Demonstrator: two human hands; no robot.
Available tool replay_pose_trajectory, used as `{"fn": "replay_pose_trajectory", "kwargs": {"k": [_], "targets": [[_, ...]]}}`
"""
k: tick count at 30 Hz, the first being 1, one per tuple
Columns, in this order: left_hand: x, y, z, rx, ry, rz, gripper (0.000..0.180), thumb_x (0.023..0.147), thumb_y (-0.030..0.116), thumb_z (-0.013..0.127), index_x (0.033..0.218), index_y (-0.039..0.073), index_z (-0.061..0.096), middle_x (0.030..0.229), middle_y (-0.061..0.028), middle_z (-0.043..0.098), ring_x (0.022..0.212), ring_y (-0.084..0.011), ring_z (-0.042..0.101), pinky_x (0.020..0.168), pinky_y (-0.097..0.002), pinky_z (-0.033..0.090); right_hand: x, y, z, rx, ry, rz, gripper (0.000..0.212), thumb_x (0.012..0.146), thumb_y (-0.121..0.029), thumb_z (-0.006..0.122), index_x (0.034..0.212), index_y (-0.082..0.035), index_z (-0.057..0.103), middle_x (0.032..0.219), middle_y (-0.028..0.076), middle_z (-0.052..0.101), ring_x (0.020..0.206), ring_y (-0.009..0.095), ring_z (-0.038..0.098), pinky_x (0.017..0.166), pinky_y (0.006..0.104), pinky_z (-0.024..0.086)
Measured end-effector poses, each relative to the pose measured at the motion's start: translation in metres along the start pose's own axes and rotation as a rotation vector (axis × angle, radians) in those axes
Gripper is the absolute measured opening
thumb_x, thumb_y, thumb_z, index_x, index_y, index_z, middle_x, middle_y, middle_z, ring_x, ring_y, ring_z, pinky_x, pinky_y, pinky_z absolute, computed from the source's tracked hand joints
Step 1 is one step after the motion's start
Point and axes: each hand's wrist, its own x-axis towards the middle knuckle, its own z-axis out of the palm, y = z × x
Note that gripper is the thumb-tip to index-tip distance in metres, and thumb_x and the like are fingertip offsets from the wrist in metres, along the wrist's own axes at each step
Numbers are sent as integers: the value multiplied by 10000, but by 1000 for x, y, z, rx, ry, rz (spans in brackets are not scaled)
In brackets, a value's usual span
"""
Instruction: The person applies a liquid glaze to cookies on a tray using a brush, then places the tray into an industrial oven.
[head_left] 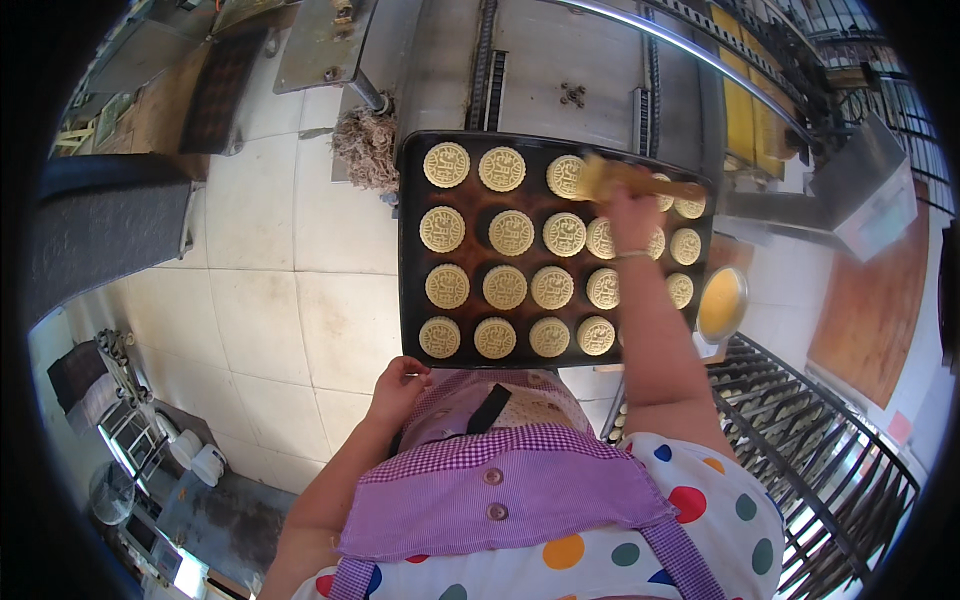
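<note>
A dark baking tray lies before me with rows of round, pale pastries stamped with a raised pattern, such as this mooncake. Over its far right part, my right hand is closed round the wooden handle of a pastry brush. The bristles are over a mooncake in the far row, partly covering it. My right arm hides some pastries on the near right. At the tray's near left corner, my left hand has its fingers curled against the rim.
Right of the tray stands a metal bowl of yellow liquid. A dark metal rack with loaded trays is at the near right. Beyond the tray is a steel machine bed with chains. A mop head hangs at the tray's far left corner.
</note>
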Motion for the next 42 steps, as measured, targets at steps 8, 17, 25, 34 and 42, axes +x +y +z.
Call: {"fn": "replay_pose_trajectory", "kwargs": {"k": [8,17,25,34,42], "targets": [[6,-9,-8,85,-40,64,213,839,16,576,1038,2,499,993,-103,598,863,-175,619,770,-283,503,-3,25,-54,-226,40,138,414,813,-320,644,976,58,604,875,235,664,759,356,661,630,427,528],[8,4,16,109,-85,112,243,829,23,611,1041,-4,496,986,-101,610,874,-158,618,782,-265,500,-109,-28,-16,-8,-290,20,379,827,-297,587,1140,-85,569,904,202,657,871,372,634,739,442,510],[-2,5,29,145,-90,81,259,803,3,598,1039,14,490,986,-101,595,885,-183,616,764,-287,495,-25,50,-139,47,21,123,321,796,-161,637,1061,19,612,901,193,679,828,290,676,682,390,530],[4,4,70,166,-120,146,278,810,-6,619,1057,-4,491,987,-96,612,882,-154,624,777,-254,502,-39,13,-113,-75,-178,97,331,798,-180,618,1077,-3,589,885,204,666,841,342,655,730,393,521],[-1,-11,108,306,-107,89,298,797,38,656,1049,21,499,984,-83,615,856,-145,625,763,-257,497,23,69,-197,-155,-2,97,356,776,-225,629,1073,-30,629,834,209,669,789,372,655,674,430,528]]}}
